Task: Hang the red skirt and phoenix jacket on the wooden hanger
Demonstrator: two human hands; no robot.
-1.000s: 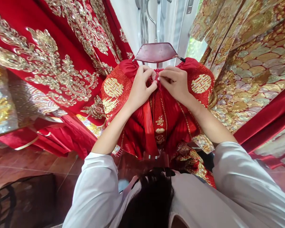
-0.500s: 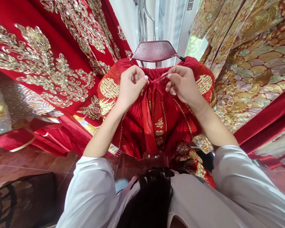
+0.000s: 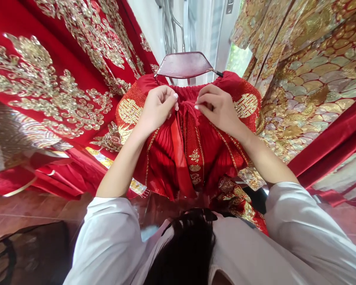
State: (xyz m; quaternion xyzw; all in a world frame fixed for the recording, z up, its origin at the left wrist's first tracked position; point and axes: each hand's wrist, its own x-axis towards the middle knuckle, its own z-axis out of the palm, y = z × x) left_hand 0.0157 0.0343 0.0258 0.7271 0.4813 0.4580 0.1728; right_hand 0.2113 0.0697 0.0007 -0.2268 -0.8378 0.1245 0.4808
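Note:
A red pleated skirt [image 3: 163, 166] with gold embroidery hangs in front of me from a dark red hanger [image 3: 185, 65]. At the centre of its gathered waistband, a red ribbon [image 3: 187, 106] is looped into a knot, and a wide red strip hangs below. On the left of the knot, my left hand [image 3: 159, 107] is closed, thumb against curled fingers, pinching the ribbon; the exact grip is partly hidden. My right hand [image 3: 218, 107] holds the ribbon between thumb and fingertips just right of the knot. A short ribbon end droops under those fingertips.
A red gown [image 3: 77, 79] with silver-gold beading hangs at the left. Gold scale-patterned garments [image 3: 302, 79] hang at the right. Behind the hanger are white curtains and a metal frame [image 3: 222, 35]. A dark mesh item [image 3: 29, 253] stands on the reddish tiled floor [image 3: 86, 213].
My right hand has moved in from the right, its fingertips now close to the knot. The stretched ribbon now droops. The whole view has shifted slightly, with the skirt further left.

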